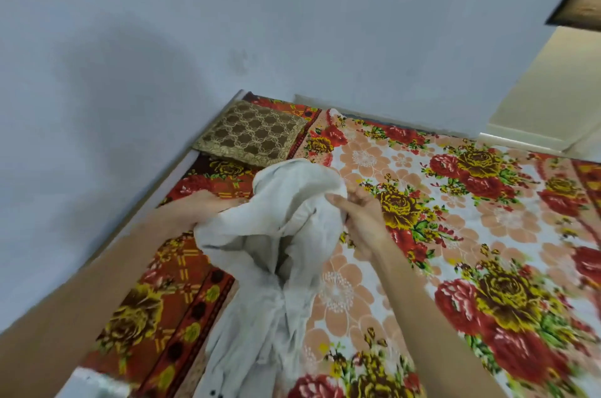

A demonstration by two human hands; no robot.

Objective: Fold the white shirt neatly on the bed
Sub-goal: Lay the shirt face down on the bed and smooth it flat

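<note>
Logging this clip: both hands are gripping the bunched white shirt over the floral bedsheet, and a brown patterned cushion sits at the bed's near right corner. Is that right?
Not quite. In the head view the brown patterned cushion sits at the bed's far left corner, against the wall. The rest stands: the left hand and right hand both grip the bunched white shirt over the floral bedsheet.

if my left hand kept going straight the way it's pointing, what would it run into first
Probably more of the white shirt it already grips: the left hand points rightward into the bunched fabric, and the right hand lies beyond that. Depth is uncertain through the motion blur.
</note>
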